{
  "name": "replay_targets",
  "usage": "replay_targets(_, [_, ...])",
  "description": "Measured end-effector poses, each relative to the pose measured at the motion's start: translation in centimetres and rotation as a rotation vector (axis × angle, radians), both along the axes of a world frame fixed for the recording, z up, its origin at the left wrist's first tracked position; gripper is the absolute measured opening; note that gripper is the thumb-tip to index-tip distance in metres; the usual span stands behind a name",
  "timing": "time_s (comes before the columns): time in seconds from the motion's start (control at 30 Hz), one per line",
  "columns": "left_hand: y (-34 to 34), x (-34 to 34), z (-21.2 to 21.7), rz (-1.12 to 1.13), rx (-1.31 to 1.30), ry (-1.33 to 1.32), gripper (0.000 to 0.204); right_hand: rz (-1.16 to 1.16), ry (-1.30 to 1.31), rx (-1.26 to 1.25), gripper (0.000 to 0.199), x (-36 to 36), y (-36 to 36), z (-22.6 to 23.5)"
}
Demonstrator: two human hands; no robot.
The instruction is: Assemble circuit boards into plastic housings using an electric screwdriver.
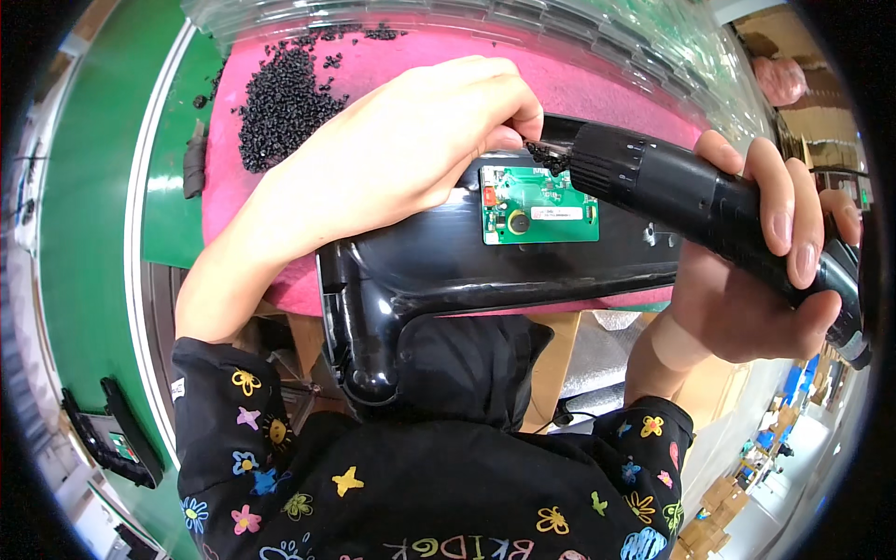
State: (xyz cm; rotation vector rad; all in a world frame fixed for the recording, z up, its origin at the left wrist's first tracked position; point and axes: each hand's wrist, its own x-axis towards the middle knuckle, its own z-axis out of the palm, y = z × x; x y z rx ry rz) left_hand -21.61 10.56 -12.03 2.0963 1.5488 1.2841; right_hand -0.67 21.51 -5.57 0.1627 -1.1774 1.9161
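**Bench contents, left to right**

- Green surface (89,215): far left, with a white curved edge line; a small black device (112,434) lies low on it.
- Black pellets (280,93): loose heap on the pink mat (392,56), upper left.
- Left hand (401,154): fingers curled, thumb and forefinger pinched together at the tip of the tool, resting over the top of the black plastic housing (448,271).
- Black plastic housing: glossy, long, lying across the pink mat at centre; its rounded end hangs over the near edge toward the person.
- Green circuit board (539,205): set in the housing, just below the pinching fingers, with a round component and a white label.
- Black electric screwdriver (691,196): ribbed collar, tip pointing left at the board's upper edge.
- Right hand (756,271): wrapped tight round the screwdriver's body, fingers over the top.
- Clear plastic trays (597,37): along the far rim.
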Motion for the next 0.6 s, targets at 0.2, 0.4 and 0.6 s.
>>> replay_targets(0.2, [0.8, -0.1, -0.5, -0.027, -0.016, -0.041, 0.013, 0.065, -0.101, 0.093, 0.040, 0.4, 1.0, -1.1])
replay_targets(0.4, [1.3, -0.3, -1.0, -0.029, -0.102, -0.081, 0.011, -0.039, 0.001, 0.093, 0.039, 0.0, 1.1, -2.1])
replay_targets(0.6, [1.2, 0.1, -1.0, -0.051, -0.128, -0.138, 0.010, 0.017, 0.097, 0.024, 0.038, -0.2, 0.9, -2.5])
